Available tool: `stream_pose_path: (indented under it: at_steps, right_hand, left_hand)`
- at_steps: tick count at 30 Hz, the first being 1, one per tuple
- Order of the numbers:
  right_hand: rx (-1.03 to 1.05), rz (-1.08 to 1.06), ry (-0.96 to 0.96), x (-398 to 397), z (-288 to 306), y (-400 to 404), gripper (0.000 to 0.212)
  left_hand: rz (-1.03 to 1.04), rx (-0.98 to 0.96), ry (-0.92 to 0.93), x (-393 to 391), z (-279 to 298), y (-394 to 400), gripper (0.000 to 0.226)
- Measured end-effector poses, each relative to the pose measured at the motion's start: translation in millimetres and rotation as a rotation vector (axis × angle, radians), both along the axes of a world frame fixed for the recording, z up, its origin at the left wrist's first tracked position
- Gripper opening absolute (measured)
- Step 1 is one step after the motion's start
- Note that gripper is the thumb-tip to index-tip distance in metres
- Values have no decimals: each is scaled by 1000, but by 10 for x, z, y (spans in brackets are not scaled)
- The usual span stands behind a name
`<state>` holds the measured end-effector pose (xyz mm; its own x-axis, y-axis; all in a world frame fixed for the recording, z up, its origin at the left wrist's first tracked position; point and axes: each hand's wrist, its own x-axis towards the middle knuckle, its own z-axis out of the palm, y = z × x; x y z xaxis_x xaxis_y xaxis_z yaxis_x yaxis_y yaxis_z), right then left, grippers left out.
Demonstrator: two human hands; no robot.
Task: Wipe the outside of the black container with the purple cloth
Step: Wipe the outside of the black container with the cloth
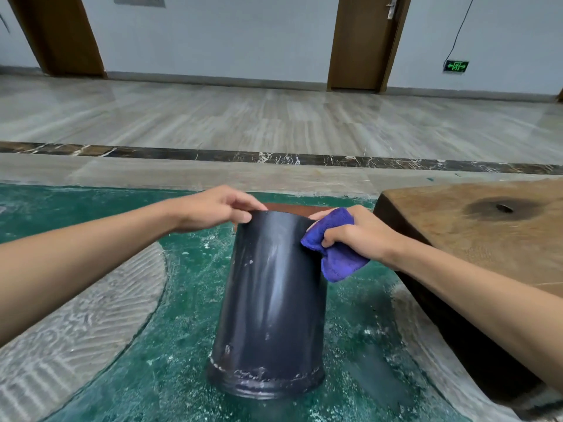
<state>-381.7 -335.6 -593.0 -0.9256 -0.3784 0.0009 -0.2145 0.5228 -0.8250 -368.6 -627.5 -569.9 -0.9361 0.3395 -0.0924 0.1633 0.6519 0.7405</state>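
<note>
A tall black container (271,303) stands upside down on the green floor, its wide rim at the bottom, dusty white specks near the base. My left hand (213,210) pinches its top edge on the left side. My right hand (362,234) grips a bunched purple cloth (333,248) and holds it against the container's upper right side, near the top edge.
A large brown wooden block (475,239) sits close on the right, under my right forearm. Pale patterned floor inlays (82,318) curve at left and lower right. Beyond lie a dark marble strip (274,156), glossy floor, and two brown doors in the far wall.
</note>
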Motion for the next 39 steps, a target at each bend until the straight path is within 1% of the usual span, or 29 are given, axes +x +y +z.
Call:
stream_pose_path:
  at_steps: [2,5,7,8,10,12,14,16,19,21,23,25,28,32,37,39]
  right_hand:
    - [-10,-48,42,-15,-46,-20,30]
    - [-89,-273,165,-13,-155,-36,34]
    - [-54,-404,266,30,-190,-34,32]
    - [-20,-422,290,56,-210,-47,33]
    - [27,-401,312,124,-244,-104,37]
    - [14,-378,347,189,-273,-189,40]
    - [32,-350,473,236,-292,-258,38]
    - [100,-302,580,256,-293,-298,40]
    - [151,-239,657,264,-276,-331,40]
    - [188,-198,734,307,-273,-370,38]
    - [270,-118,835,379,-308,-433,39]
    - [378,-35,895,481,-380,-475,44]
    - [455,58,921,634,-464,-455,46]
    - [475,184,901,918,-595,-335,43]
    - [424,338,734,1448,-882,-146,45]
    - [404,382,658,1609,-957,-77,42]
  left_hand:
    - [-15,38,-12,-16,-68,-35,42]
    - [7,50,-8,-78,-88,-26,41]
    - [0,58,2,-125,-91,-7,40]
    - [-14,65,4,-142,-95,11,40]
    - [-40,67,18,-166,-93,59,39]
    - [-61,83,15,-214,-104,95,38]
    - [-56,133,-27,-261,-122,125,38]
    - [-44,193,-96,-280,-130,140,39]
    - [-54,242,-159,-286,-141,150,40]
    - [-72,235,-156,-292,-145,192,39]
    - [-58,239,-145,-316,-151,244,40]
    - [-3,266,-156,-354,-173,274,39]
    - [55,296,-168,-428,-242,238,38]
    - [86,359,-167,-455,-290,167,39]
    - [81,342,-177,-432,-288,27,39]
    - [44,326,-187,-400,-267,28,38]
